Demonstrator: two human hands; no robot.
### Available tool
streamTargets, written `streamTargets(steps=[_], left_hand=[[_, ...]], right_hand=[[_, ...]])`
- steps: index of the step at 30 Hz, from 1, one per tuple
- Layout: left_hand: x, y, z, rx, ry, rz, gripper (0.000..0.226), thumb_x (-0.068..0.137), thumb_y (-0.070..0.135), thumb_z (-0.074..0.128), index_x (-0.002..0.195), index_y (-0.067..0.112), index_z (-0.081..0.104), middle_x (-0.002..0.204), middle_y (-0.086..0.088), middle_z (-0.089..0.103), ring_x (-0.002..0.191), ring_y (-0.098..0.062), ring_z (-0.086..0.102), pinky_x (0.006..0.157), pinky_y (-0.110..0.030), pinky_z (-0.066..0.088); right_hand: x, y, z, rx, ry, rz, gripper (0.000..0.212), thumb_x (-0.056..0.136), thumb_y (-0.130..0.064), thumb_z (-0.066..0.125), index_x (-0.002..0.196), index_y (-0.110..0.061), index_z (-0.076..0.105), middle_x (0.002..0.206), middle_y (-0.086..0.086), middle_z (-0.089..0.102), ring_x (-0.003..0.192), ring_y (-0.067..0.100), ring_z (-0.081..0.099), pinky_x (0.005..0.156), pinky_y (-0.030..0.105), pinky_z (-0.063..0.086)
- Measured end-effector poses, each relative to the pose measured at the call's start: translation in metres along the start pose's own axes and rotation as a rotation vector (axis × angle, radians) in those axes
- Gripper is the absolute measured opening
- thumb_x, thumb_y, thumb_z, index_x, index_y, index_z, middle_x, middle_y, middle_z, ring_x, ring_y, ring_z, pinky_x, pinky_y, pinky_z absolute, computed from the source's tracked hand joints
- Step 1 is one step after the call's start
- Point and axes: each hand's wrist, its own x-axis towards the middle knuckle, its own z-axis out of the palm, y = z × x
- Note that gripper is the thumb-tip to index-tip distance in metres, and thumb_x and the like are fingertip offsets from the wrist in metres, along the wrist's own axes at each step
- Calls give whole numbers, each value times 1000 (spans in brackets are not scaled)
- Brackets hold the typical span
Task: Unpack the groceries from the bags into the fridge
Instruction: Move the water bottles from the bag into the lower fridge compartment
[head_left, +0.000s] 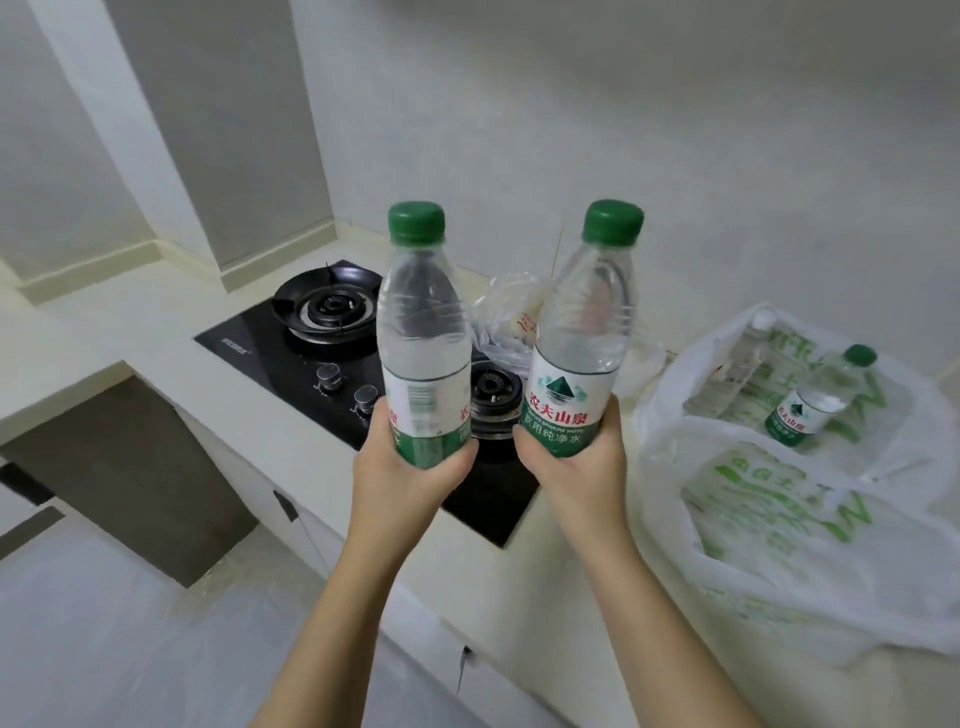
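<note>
Above the counter's front edge, my left hand (410, 467) and right hand (576, 457) each grasp a water bottle (421, 332), lifted from the bag (779, 545); next, I judge, comes carrying both to the unseen fridge.

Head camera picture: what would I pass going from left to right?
Large stove burner, left bottle gripped by the left hand, right bottle gripped by the right hand, third bottle lying in the white shopping bag.
</note>
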Motion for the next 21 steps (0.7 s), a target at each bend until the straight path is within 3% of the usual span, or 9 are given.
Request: streamTargets(steps=[6,12,15,18,21], left_hand=[[-4,50,-25,-62,103,86,52,69,12,82,101,40,51,93,15,67,82,5,63,62,-10,49],[-11,68,-51,-21,198,86,56,68,20,82,111,37,51,99,14,67,91,-5,65,70,-24,53],[-18,71,-66,2,312,82,55,68,21,84,110,37,52,98,15,67,90,-2,65,70,-21,53],[-25,70,-87,10,441,47,55,68,19,85,106,41,52,94,17,67,86,0,65,67,-21,53],[-37,71,-107,48,558,16,57,61,31,85,104,45,51,95,19,67,88,1,65,69,-22,53]], right_hand=[[-4,-58,5,25,-121,-103,60,66,-10,85,116,-21,55,104,-11,69,92,0,66,76,16,53],[-7,-75,30,61,-246,-119,54,66,-10,85,105,-30,53,95,-14,69,85,-7,64,67,7,48],[-4,-80,50,99,-346,-136,57,66,-5,85,110,-22,52,95,-14,66,82,-11,63,63,4,46],[-4,-84,74,129,-464,-153,59,66,-6,85,113,-21,52,99,-11,68,85,-7,64,68,8,50],[-8,-88,97,177,-599,-153,57,69,-5,83,110,-30,53,99,-10,69,89,1,67,72,19,55]])
